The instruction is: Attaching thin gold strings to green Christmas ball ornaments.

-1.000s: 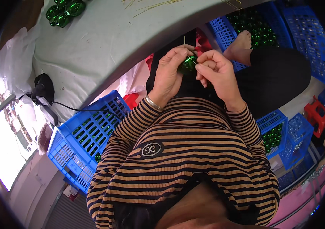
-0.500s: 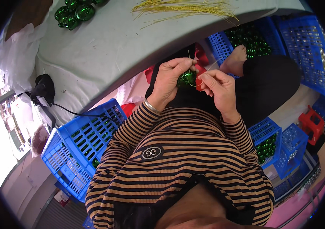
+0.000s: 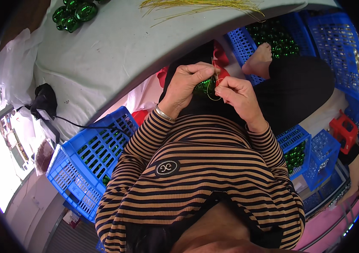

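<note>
Over my lap, my left hand [image 3: 182, 87] is closed round shiny green baubles [image 3: 203, 87], with thumb and forefinger pinched at the top. How many baubles there are is hidden by the fingers. A thin gold cord [image 3: 213, 99] stands up from that pinch and curves below in a loop toward my right hand [image 3: 239, 96]. The right thumb and forefinger are pressed together on the cord, close beside the baubles. On the table ahead lie a bunch of loose gold cords [image 3: 200, 6] and a cluster of green baubles [image 3: 75, 15].
A cloth-covered table [image 3: 103, 55] curves across the front. Blue crates holding green baubles stand at my left [image 3: 91, 158], at my right [image 3: 296, 139] and beyond my bare foot [image 3: 260, 60]. A red stool [image 3: 345, 130] sits far right. A black cable [image 3: 84, 125] hangs over the left crate.
My right hand has come slightly nearer to my left, and the cord now hangs in a clearer loop between them. The left hand keeps its hold on the baubles. The view has shifted slightly.
</note>
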`<action>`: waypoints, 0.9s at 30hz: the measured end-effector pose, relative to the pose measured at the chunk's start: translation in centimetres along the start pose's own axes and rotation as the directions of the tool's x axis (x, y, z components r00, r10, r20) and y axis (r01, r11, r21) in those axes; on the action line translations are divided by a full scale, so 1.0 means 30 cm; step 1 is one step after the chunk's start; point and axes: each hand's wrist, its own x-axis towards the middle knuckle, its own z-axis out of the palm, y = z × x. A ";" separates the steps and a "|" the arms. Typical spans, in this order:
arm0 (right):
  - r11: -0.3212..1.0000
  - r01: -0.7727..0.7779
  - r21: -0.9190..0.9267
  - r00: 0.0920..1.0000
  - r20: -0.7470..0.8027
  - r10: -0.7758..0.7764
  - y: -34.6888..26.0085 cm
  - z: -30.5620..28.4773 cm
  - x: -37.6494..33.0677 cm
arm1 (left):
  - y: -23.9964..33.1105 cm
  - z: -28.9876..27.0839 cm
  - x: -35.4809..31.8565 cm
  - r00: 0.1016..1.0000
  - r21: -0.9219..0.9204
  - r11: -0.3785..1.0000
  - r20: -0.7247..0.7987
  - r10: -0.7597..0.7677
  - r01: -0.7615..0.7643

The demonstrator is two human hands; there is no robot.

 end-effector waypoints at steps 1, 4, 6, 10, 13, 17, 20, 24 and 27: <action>1.000 -0.002 -0.001 1.000 -0.002 0.002 0.003 -0.002 0.002 | 0.001 -0.001 0.000 1.000 0.010 1.000 0.015 0.012 -0.012; 0.999 -0.042 -0.031 0.997 0.065 0.044 0.010 -0.010 0.004 | 0.003 -0.004 -0.002 0.999 0.027 0.999 0.042 0.034 -0.035; 0.996 -0.056 -0.072 0.996 0.066 0.061 -0.005 -0.026 0.002 | 0.004 -0.007 0.001 0.997 0.067 0.996 0.059 0.049 -0.053; 0.990 -0.038 -0.135 0.999 0.014 0.040 -0.071 -0.066 0.013 | 0.034 0.008 -0.013 0.976 0.481 0.849 0.110 0.188 -0.218; 0.993 0.060 -0.105 0.994 -0.089 -0.069 -0.108 -0.083 0.032 | 0.035 0.002 -0.016 0.940 0.694 0.637 0.197 0.280 -0.335; 0.659 0.407 -0.633 0.899 0.150 -0.411 -0.127 -0.070 0.049 | 0.030 -0.003 -0.018 0.895 0.768 0.476 0.288 0.340 -0.428; 0.649 0.434 -0.625 0.888 0.174 -0.426 -0.114 -0.077 0.053 | 0.036 0.007 -0.023 0.896 0.765 0.481 0.291 0.337 -0.429; 0.638 0.471 -0.609 0.872 0.215 -0.439 -0.087 -0.085 0.057 | 0.046 0.014 -0.027 0.951 0.696 0.648 0.206 0.232 -0.309; 0.960 -0.109 0.258 0.976 0.210 0.055 -0.065 -0.139 0.025 | 0.001 -0.016 -0.002 0.975 0.559 0.799 0.153 0.163 -0.222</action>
